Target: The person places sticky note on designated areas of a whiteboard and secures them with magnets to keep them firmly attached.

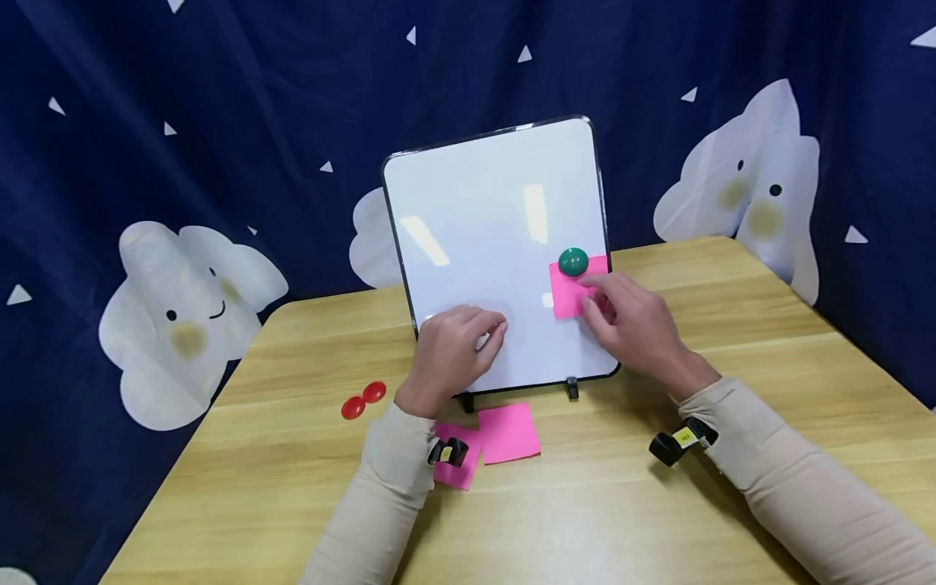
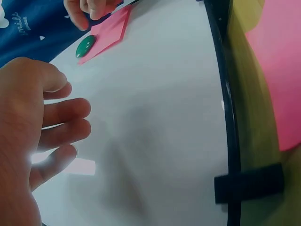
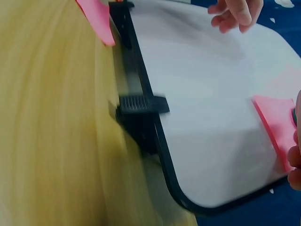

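A whiteboard (image 1: 483,219) with a black rim leans back on the table. On its right side hangs a pink sticky note (image 1: 566,301), with a round green magnet (image 1: 574,262) over the note's top edge. My right hand (image 1: 638,323) is at the note's right side, thumb and fingers apart and loosely bent, holding nothing that I can see; in the right wrist view only a few fingertips (image 3: 294,179) show. My left hand (image 1: 448,353) hovers before the board's lower left, its fingers relaxed and nothing in them. In the left wrist view the green magnet (image 2: 86,46) and note (image 2: 111,33) appear beyond it.
Two red magnets (image 1: 364,400) lie on the table left of the board. Two pink sheets (image 1: 509,433) lie in front of it, one partly behind the left wrist camera. Black feet (image 1: 573,388) hold the board's lower edge. A blue curtain (image 1: 292,97) hangs behind.
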Tool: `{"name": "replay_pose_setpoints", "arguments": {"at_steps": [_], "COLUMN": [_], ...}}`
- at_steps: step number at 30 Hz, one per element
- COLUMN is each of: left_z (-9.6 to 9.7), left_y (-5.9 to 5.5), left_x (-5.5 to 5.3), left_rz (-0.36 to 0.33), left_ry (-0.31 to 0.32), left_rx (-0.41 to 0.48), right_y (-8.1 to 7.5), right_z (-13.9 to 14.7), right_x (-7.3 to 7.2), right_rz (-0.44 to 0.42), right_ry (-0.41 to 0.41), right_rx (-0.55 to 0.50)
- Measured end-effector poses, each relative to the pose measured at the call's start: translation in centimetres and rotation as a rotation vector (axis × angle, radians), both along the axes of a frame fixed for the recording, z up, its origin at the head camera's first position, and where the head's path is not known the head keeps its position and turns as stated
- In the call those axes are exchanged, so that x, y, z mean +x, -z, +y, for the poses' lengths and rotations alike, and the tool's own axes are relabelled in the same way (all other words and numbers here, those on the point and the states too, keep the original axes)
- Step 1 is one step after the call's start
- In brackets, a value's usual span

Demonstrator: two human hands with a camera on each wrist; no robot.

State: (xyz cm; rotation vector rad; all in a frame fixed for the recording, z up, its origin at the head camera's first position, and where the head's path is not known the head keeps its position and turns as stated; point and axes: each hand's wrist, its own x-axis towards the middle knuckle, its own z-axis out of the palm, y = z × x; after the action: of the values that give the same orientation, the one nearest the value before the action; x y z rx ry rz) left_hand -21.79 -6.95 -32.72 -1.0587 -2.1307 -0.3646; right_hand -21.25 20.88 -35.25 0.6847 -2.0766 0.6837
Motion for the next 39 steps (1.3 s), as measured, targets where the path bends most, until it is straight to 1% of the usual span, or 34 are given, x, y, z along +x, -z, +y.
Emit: {"name": "replay_pose_setpoints", "arguments": {"at_steps": [4,7,9,12,14,21,24,25,28,31,35,39], "left_z": [-1.0,-1.9,-2.7,-3.3,-3.8,-5.6,-6.7,-7.1,-8.3,-9.4,-11.1,-12.8], "left_y": [-0.4,-0.4,-0.3,-0.1,0.0,-0.1,-0.4,-0.5,-1.1,-1.8,-2.5,-2.7], "left_x": [-0.5,-0.8,-0.8,-0.8,-0.7,-1.0,-1.2,-1.2,-1.1,-1.1,-1.1,-1.2], "left_rz": [0.02,0.007,-0.005,-0.022,-0.031,-0.054,-0.063,-0.071,-0.132,-0.226,-0.369,-0.517], "left_ry": [0.033,0.036,0.026,0.03,0.031,0.046,0.035,0.023,-0.01,-0.062,-0.169,-0.272], "left_rx": [0.038,0.075,0.082,0.072,0.061,0.014,0.022,0.03,0.061,0.077,0.043,-0.011], "right_y": [-0.2,-0.1,0.1,0.3,0.5,0.9,1.1,1.2,1.3,1.2,1.1,1.3], "right_z": [-1.0,-1.8,-2.5,-3.4,-4.0,-5.2,-5.4,-5.5,-5.8,-6.0,-6.3,-6.6], "right_x": [0.2,0.6,0.8,1.4,1.8,2.7,2.7,2.6,2.6,2.7,3.0,3.3], "right_rz": [-0.033,-0.081,-0.149,-0.271,-0.342,-0.497,-0.535,-0.543,-0.547,-0.563,-0.631,-0.686], "right_ry": [-0.028,-0.055,-0.093,-0.15,-0.185,-0.26,-0.285,-0.296,-0.328,-0.367,-0.421,-0.45], "right_rx": [-0.021,-0.041,-0.071,-0.134,-0.159,-0.098,-0.071,-0.064,-0.03,0.006,0.039,0.082]}}
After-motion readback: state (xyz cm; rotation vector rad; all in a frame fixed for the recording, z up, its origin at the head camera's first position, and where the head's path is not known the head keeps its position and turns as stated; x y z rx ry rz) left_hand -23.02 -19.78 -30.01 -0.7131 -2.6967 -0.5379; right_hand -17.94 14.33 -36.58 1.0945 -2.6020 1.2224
